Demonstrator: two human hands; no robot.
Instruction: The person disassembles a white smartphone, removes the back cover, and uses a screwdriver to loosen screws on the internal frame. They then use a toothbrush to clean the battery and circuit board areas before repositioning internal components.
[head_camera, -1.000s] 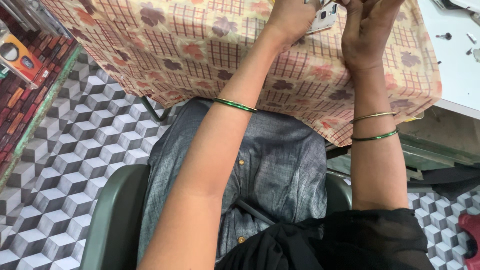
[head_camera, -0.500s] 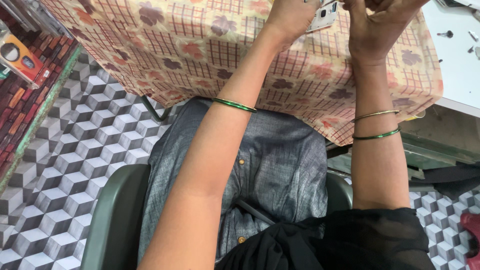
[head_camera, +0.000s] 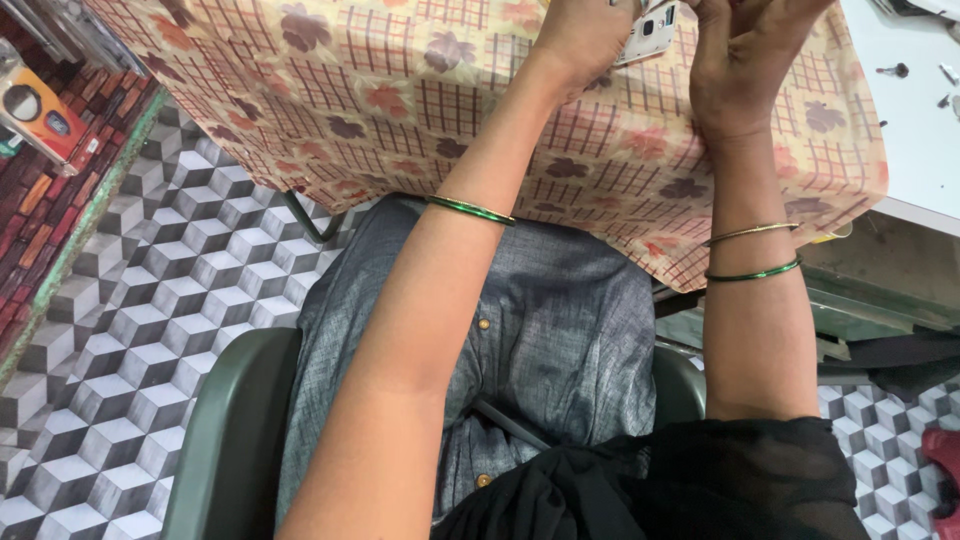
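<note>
One package shows: a small boxy pack (head_camera: 38, 118) at the far left edge, lying tilted on the red-brown brick-patterned floor (head_camera: 40, 215), just beside the grey cube-patterned tiles. Its face is orange with a yellow band and carries two round dark window-like marks (one pale-rimmed). Its top edge looks clear or glossy. No screens or signs can be made out

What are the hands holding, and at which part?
Left hand and right hand hold a small white phone-like device between them, at its left and right ends; the exact grip is cut off.
</note>
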